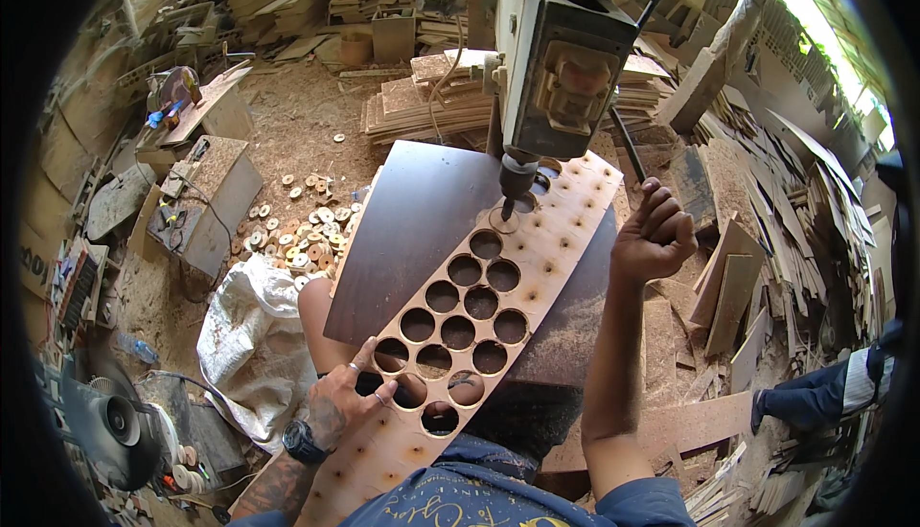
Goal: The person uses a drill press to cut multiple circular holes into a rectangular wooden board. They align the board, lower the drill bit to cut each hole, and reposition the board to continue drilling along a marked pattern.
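A long pale plywood board (567, 223) lies aslant on a dark tabletop (422, 206), with rows of round holes cut through it and small scorched dots. My left hand (353, 395) rests on its left edge beside the lower holes, fingers stretched out and apart. Above the board's far part hangs a drill press (519, 57). Its chuck (518, 172) points down at a ring-shaped mark; the cutter's tip is hard to make out. At the right, my right hand (655, 234) is closed around the end of the press's black feed lever (628, 144).
Wooden discs (309, 238) lie heaped on the sawdust floor at left, near a white sack (251, 321). Plywood sheets (393, 110) are stacked behind the table, and offcuts (733, 292) lean at right. A fan (117, 420) stands lower left. Another person's leg (810, 395) shows at right.
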A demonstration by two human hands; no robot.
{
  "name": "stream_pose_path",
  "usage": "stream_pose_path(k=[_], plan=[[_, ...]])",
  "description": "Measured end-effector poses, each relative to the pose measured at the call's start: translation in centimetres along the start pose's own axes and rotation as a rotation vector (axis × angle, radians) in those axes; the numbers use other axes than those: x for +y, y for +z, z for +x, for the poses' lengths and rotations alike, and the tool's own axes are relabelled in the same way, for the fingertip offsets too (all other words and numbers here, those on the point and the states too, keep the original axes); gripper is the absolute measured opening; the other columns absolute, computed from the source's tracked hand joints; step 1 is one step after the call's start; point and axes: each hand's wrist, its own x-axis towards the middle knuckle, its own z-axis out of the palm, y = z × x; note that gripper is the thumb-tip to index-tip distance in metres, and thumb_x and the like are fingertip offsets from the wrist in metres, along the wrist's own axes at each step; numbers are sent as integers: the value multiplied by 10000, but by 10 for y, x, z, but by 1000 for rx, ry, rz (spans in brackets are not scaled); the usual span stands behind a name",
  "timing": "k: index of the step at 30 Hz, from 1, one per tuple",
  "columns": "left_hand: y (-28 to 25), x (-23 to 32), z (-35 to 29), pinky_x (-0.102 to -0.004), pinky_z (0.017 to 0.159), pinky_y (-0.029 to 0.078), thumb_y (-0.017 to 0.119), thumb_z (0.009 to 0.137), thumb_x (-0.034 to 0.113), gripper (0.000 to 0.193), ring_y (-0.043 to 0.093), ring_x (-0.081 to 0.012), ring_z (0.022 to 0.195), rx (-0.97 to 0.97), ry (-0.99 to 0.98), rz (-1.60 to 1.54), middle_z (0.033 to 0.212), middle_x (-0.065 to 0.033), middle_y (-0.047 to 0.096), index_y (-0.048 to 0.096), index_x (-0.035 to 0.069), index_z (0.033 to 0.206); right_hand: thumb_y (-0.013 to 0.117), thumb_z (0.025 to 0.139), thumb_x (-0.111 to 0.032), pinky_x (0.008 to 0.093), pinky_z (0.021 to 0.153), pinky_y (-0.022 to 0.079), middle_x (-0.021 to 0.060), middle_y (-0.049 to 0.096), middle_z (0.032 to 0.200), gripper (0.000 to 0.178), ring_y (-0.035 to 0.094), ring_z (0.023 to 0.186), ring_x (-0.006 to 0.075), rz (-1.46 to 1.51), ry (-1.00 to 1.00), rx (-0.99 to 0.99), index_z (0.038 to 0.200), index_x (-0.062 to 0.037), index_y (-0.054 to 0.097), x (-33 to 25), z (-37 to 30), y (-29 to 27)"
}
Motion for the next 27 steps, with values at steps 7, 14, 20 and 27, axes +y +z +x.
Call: stream_pose_path(k=[7, 14, 20, 27], plan=[[3, -4, 1, -415, 780, 509, 641, 789, 556, 780, 660, -340, 886, 7, 2, 4, 920, -159, 679, 382, 211, 1439, 351, 906, -186, 397, 824, 385, 30, 237, 508, 423, 300, 570, 172, 31, 1, 7, 503, -122, 238, 4, -8, -6], [9, -10, 2, -436, 722, 511, 590, 785, 640, 777, 655, -342, 799, 52, 53, -12, 820, -181, 637, 380, 270, 1435, 345, 907, -198, 420, 884, 392, 37, 266, 518, 412, 367, 599, 191, -47, -14, -9, 513, -122, 253, 6, -14, -11], [10, -12, 1, -439, 703, 513, 588, 785, 642, 773, 657, -340, 777, 67, 69, -7, 810, -179, 639, 383, 274, 1433, 332, 911, -213, 426, 897, 393, 41, 275, 526, 404, 392, 611, 203, -142, -22, 19, 527, -121, 248, 6, -19, -10], [8, -12, 3, -442, 686, 515, 586, 794, 630, 767, 657, -342, 759, 77, 96, -14, 787, -179, 637, 375, 271, 1438, 331, 920, -222, 420, 884, 389, 32, 224, 537, 411, 335, 592, 185, -117, -22, -3, 540, -121, 211, 4, -15, -6]])
